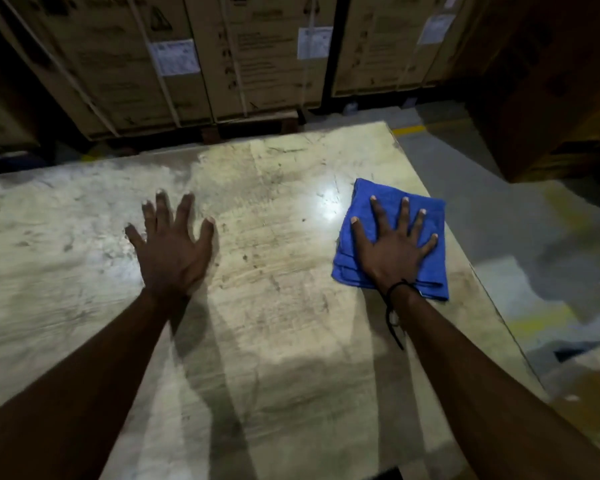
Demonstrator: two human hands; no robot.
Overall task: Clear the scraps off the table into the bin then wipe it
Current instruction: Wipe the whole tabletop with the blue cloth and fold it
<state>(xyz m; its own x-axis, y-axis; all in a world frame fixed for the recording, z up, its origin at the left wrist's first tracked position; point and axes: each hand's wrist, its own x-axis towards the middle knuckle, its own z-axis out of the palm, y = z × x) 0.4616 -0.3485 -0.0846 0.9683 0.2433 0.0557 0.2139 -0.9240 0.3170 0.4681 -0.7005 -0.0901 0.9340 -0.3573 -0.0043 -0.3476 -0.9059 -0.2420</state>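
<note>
A folded blue cloth [366, 199] lies near the right edge of the worn, stained wooden table [274, 341]. My right hand [392, 247] presses flat on the cloth with its fingers spread straight. My left hand [172, 247] rests flat on the bare tabletop left of centre, fingers spread, holding nothing. No scraps show on the table, and no bin is in view.
Large strapped cardboard boxes [174, 60] on a pallet stand just behind the table's far edge. The concrete floor [534, 244] with yellow markings runs along the right side. A dark stack [551, 81] fills the far right.
</note>
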